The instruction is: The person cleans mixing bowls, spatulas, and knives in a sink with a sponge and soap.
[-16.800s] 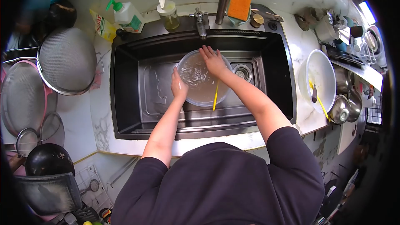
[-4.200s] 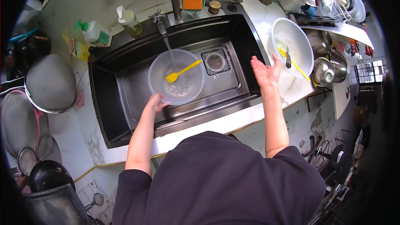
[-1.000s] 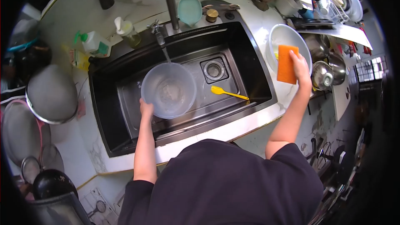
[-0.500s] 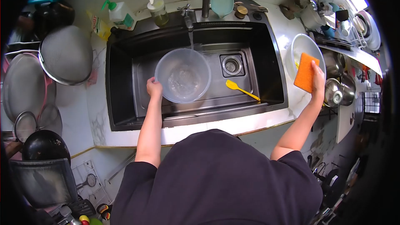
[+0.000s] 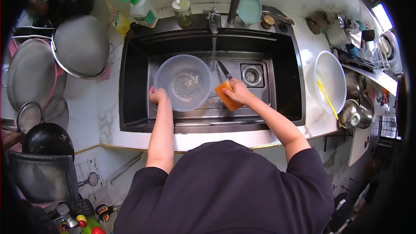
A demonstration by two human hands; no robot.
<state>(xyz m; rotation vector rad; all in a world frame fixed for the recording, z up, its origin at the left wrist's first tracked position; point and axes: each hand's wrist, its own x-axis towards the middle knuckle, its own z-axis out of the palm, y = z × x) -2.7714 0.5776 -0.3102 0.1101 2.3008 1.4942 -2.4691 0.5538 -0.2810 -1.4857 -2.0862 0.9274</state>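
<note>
My left hand (image 5: 159, 96) is closed on the near-left rim of a clear plastic bowl (image 5: 167, 76) in the sink, with a little water inside it. In my right hand (image 5: 239, 91) is an orange sponge (image 5: 226, 99), held over the sink floor to the right of the bowl. Just beyond the sponge lies a slim dark-handled utensil (image 5: 223, 68), its near end overlapped by my right hand. Water runs from the tap (image 5: 212, 21) in a thin stream behind the bowl's right side. A bit of yellow shows beside my right wrist.
On the right counter stands a white bowl (image 5: 318, 71) with a yellow-handled tool (image 5: 328, 98) leaning in it. Soap bottles (image 5: 144, 12) and a pale green scoop (image 5: 250, 9) line the sink's back edge. Strainers (image 5: 81, 47) and pans hang at the left.
My right hand has brought the orange sponge from above the white bowl into the sink. The clear bowl has shifted left, and the dark-handled utensil now shows. The camera view has shifted slightly.
</note>
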